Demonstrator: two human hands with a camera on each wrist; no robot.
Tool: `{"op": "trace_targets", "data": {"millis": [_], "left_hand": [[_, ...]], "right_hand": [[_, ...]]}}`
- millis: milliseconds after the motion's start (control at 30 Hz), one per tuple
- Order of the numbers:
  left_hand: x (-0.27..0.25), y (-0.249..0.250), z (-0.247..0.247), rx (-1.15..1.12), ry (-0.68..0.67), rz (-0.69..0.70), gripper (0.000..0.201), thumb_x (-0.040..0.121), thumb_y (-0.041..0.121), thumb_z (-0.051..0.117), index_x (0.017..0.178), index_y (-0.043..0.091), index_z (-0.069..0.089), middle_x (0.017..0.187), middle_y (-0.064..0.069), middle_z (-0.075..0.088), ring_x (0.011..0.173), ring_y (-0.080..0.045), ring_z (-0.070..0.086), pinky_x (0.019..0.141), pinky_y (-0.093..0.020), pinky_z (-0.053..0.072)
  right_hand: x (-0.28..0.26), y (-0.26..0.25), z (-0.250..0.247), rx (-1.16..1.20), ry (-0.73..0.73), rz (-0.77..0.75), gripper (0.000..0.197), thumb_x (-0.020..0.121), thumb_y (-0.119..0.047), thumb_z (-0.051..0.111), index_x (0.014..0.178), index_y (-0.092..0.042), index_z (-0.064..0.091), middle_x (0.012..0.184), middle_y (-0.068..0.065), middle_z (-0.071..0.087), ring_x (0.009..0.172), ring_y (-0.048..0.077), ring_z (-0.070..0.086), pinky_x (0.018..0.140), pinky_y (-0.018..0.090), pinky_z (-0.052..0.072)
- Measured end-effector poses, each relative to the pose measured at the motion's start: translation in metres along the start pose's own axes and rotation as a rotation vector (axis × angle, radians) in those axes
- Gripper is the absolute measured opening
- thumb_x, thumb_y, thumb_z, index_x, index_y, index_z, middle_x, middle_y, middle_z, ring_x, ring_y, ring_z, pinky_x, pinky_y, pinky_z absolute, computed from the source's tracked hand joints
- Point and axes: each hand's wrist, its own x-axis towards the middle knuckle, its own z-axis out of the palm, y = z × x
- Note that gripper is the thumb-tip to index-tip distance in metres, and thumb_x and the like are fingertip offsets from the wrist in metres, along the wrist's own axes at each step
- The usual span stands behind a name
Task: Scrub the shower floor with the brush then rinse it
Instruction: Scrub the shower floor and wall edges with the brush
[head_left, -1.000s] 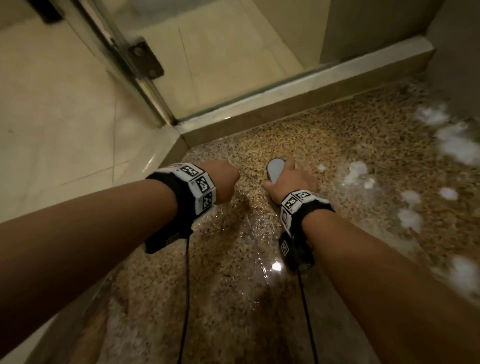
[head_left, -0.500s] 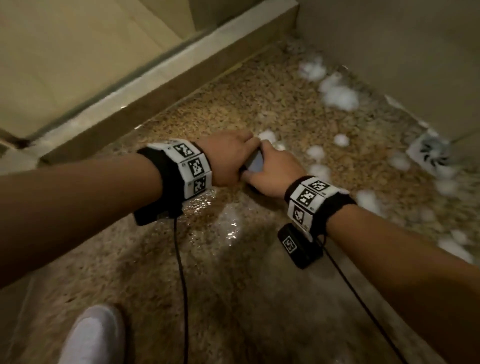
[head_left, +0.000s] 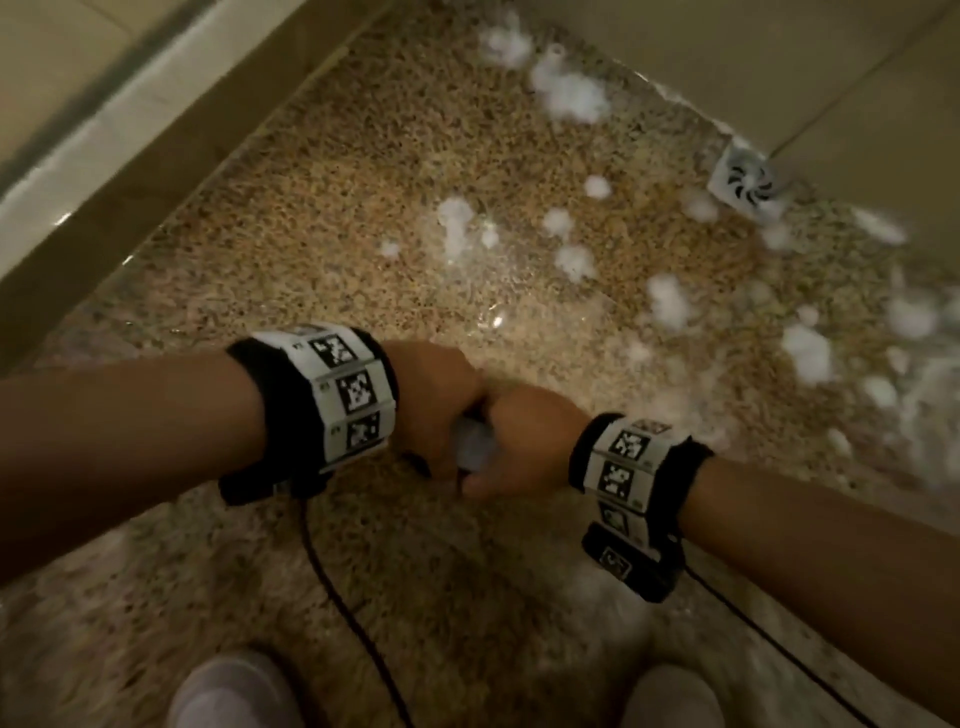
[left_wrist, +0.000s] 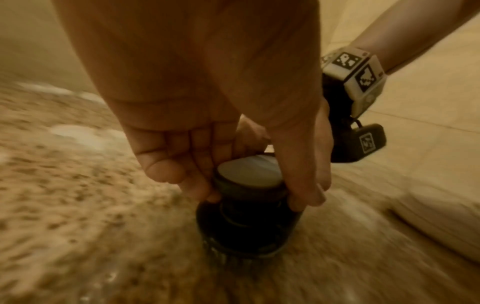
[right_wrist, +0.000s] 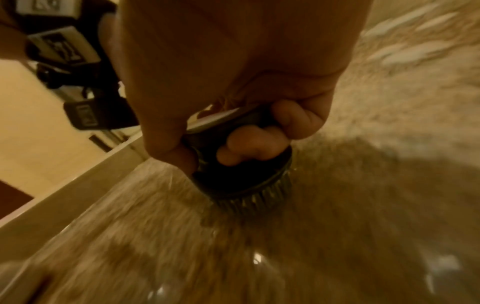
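Two white shoes are seen at the bottom edge of the head view, left shoe (head_left: 228, 691) and right shoe (head_left: 670, 696), on the speckled shower floor (head_left: 363, 218). Black cables are hung from both wrist bands down the lower frame.

At frame centre the brush (head_left: 470, 447) is gripped by both hands at once. Left hand (head_left: 441, 405): fingers curled round the brush's pale-topped knob, thumb down one side, as shown in the left wrist view (left_wrist: 249, 174). Right hand (head_left: 524, 441): fingers wrapped under the same knob, thumb on the opposite side, seen in the right wrist view, where the dark round body (right_wrist: 241, 174) is set bristles-down on the wet floor. The two hands are touching each other across the knob.

Floor is blurred in both wrist views.

Beyond the hands, white foam patches (head_left: 571, 93) are scattered over the centre and right of the frame. A pale raised curb (head_left: 104, 156) is run along the upper left. A square white drain cover (head_left: 750, 184) is set at upper right, beside the tiled wall (head_left: 779, 62).
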Motion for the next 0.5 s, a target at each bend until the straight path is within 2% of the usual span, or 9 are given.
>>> {"op": "trace_targets", "data": {"millis": [67, 133, 233, 300, 367, 433, 500], "left_hand": [[0.003, 0.016, 0.013, 0.014, -0.048, 0.034, 0.041, 0.073, 0.051, 0.073, 0.105, 0.027, 0.065, 0.099, 0.001, 0.066, 0.082, -0.017, 0.059, 0.073, -0.03, 0.048], [0.004, 0.021, 0.015, 0.019, 0.005, 0.022, 0.038, 0.076, 0.048, 0.071, 0.107, 0.026, 0.064, 0.102, 0.0, 0.066, 0.09, -0.021, 0.062, 0.078, -0.032, 0.05], [0.006, 0.008, -0.002, 0.009, 0.167, -0.031, 0.036, 0.076, 0.049, 0.067, 0.104, 0.027, 0.063, 0.1, 0.002, 0.066, 0.086, -0.02, 0.061, 0.074, -0.029, 0.048], [0.01, -0.003, -0.024, 0.102, 0.333, -0.125, 0.038, 0.078, 0.049, 0.065, 0.104, 0.021, 0.062, 0.101, -0.003, 0.064, 0.087, -0.023, 0.06, 0.074, -0.031, 0.048], [0.008, -0.008, -0.041, 0.174, 0.464, -0.208, 0.042, 0.079, 0.046, 0.064, 0.107, 0.015, 0.061, 0.1, -0.007, 0.06, 0.089, -0.027, 0.061, 0.074, -0.035, 0.05], [0.002, -0.003, -0.044, 0.193, 0.402, -0.178, 0.039, 0.074, 0.051, 0.067, 0.097, 0.019, 0.062, 0.09, -0.004, 0.062, 0.082, -0.025, 0.062, 0.07, -0.032, 0.05], [-0.007, 0.014, -0.027, 0.192, 0.22, -0.097, 0.039, 0.069, 0.058, 0.069, 0.091, 0.025, 0.065, 0.083, 0.0, 0.065, 0.077, -0.022, 0.063, 0.067, -0.027, 0.048]], "right_hand": [[-0.009, -0.001, 0.02, -0.046, -0.07, 0.018, 0.04, 0.077, -0.062, 0.068, 0.087, -0.024, 0.062, 0.071, -0.003, 0.054, 0.064, 0.016, 0.052, 0.061, 0.027, 0.04], [-0.012, 0.003, 0.025, -0.072, -0.051, 0.044, 0.045, 0.076, -0.062, 0.067, 0.094, -0.021, 0.066, 0.073, -0.002, 0.055, 0.068, 0.018, 0.055, 0.062, 0.03, 0.044], [0.0, 0.018, 0.003, -0.09, 0.132, 0.05, 0.049, 0.076, -0.063, 0.063, 0.106, -0.026, 0.062, 0.085, 0.001, 0.064, 0.079, 0.024, 0.063, 0.068, 0.031, 0.05], [0.017, 0.03, -0.022, -0.039, 0.285, 0.117, 0.058, 0.078, -0.065, 0.057, 0.119, -0.025, 0.053, 0.092, 0.004, 0.063, 0.078, 0.026, 0.059, 0.068, 0.031, 0.045], [0.026, 0.035, -0.041, -0.118, 0.405, 0.184, 0.064, 0.077, -0.062, 0.061, 0.124, -0.021, 0.046, 0.096, 0.007, 0.063, 0.077, 0.027, 0.056, 0.066, 0.031, 0.042], [0.018, 0.031, -0.043, -0.147, 0.37, 0.136, 0.061, 0.074, -0.061, 0.067, 0.117, -0.021, 0.053, 0.092, 0.005, 0.064, 0.079, 0.026, 0.06, 0.066, 0.029, 0.044], [-0.003, 0.019, -0.02, -0.093, 0.19, -0.008, 0.051, 0.073, -0.063, 0.065, 0.107, -0.025, 0.063, 0.085, -0.002, 0.061, 0.078, 0.02, 0.061, 0.068, 0.026, 0.043]]}}
